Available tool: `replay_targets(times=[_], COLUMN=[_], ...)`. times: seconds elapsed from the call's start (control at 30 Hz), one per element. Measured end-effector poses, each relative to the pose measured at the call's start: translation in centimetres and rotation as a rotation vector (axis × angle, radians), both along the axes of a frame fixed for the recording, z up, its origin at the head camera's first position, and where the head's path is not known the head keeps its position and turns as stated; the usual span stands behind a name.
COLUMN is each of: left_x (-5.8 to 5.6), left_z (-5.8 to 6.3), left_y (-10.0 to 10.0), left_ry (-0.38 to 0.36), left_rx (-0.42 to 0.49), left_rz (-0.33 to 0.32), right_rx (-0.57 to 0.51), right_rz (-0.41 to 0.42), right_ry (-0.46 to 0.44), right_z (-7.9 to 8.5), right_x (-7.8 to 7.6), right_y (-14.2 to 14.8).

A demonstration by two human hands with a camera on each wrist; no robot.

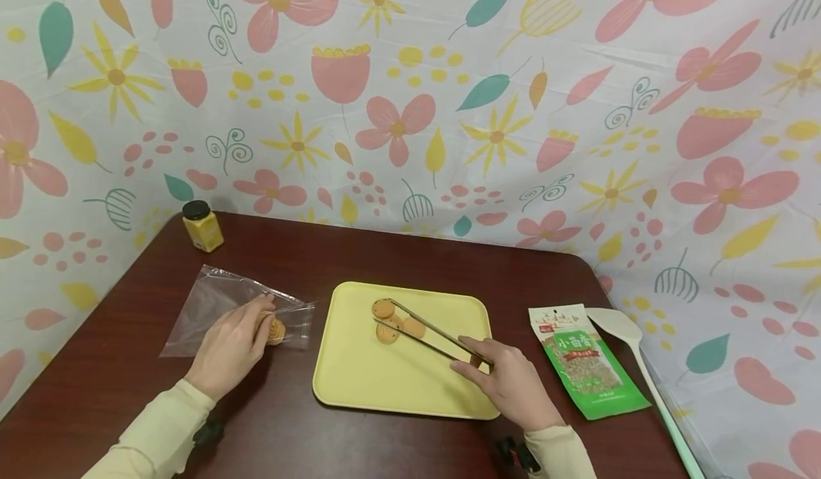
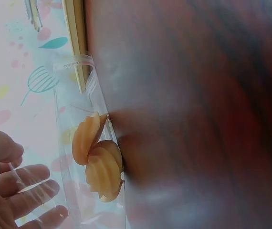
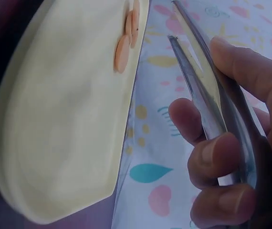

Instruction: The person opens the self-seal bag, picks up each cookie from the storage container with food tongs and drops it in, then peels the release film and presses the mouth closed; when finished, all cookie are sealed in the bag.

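Note:
My left hand (image 1: 234,340) is over a clear plastic bag (image 1: 205,301), with thin film drawn across its fingers (image 2: 33,195) and the thumb and index finger close together on it. Ridged, golden cookies (image 2: 102,167) lie inside the bag, beside the fingers. My right hand (image 1: 513,379) grips metal tongs (image 1: 430,326), thumb on one arm and curled fingers on the other. The tongs' tips are spread apart, near several round cookies (image 1: 413,328) in the upper middle of a yellow tray (image 1: 385,386).
A yellow jar (image 1: 204,228) with a black lid stands at the back left. Right of the tray lies a green-and-white seed packet (image 1: 586,365), with a white spatula (image 1: 625,328) with a pale green handle alongside. Flower-patterned cloth (image 1: 398,130) hangs behind the dark table (image 1: 276,422).

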State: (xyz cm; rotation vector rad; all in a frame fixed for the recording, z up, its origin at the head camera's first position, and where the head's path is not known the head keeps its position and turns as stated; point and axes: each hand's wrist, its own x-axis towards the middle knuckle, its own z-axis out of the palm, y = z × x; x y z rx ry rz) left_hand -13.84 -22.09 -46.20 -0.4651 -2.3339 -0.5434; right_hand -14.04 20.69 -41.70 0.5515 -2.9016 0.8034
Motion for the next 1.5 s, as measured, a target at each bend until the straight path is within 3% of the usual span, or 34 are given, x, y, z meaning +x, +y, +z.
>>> replay_targets(times=[0.67,1.0,1.5], left_x=[-0.1,-0.1,0.0], left_z=[-0.1,-0.2,-0.3], left_y=[0.1,0.1,0.0], left_ry=[-0.006,-0.038,-0.025], left_rx=[-0.017,-0.036,-0.042], left_rz=[-0.012,-0.002,-0.011], right_rx=[-0.014,-0.007,0.010], right_rz=[-0.062,-0.067,-0.058], right_ry=[-0.038,-0.033,-0.065], right_z=[-1.0,-1.3,-1.2], right_x=[0.1,0.0,0.3], right_y=[1.2,1.3,1.6])
